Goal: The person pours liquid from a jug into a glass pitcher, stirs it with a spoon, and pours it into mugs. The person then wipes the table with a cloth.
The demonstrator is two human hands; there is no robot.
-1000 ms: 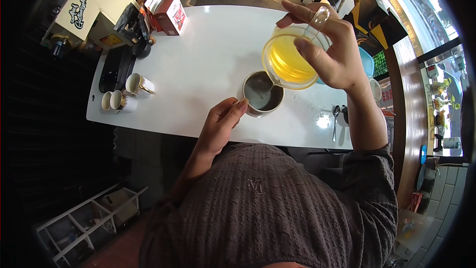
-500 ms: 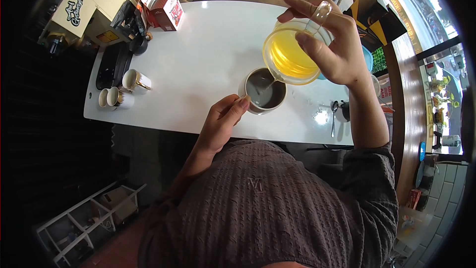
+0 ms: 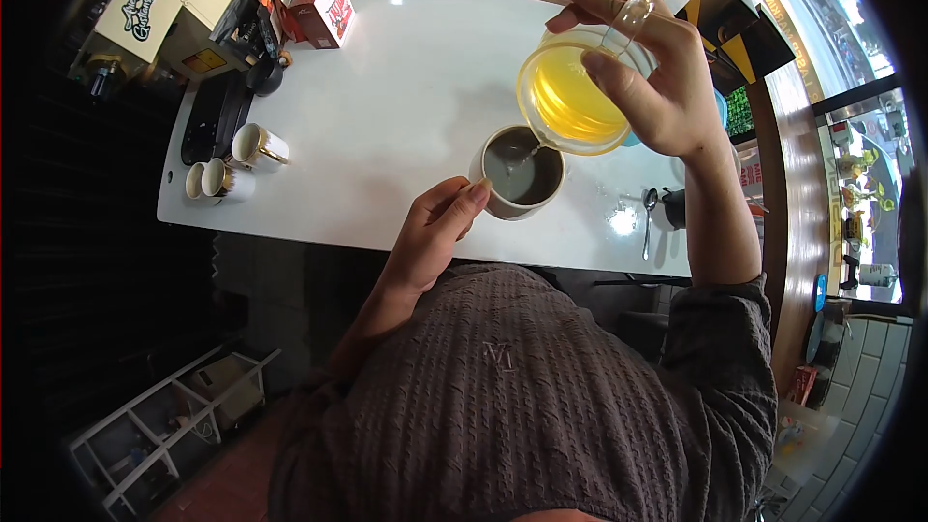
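Observation:
My right hand (image 3: 657, 77) grips the clear handle of a glass pitcher (image 3: 575, 97) with yellow liquid in it. The pitcher is tilted, and a thin stream runs from its lip into a mug (image 3: 523, 172) just below and to the left. Greyish liquid shows inside the mug. My left hand (image 3: 440, 222) pinches the near left side of the mug, where a handle is probably hidden by the fingers. Right of the mug, a spoon (image 3: 648, 224) lies on the white table (image 3: 406, 87).
Three white and gold mugs (image 3: 259, 145) are grouped at the table's left end, near a black case (image 3: 215, 118). A red and white box (image 3: 326, 8) stands at the back left. A small dark cup (image 3: 674, 208) is beside the spoon.
The view has shifted slightly, so table items sit a little higher and further left. The pitcher stays tilted over the mug, with liquid still flowing, and both hands keep their grips.

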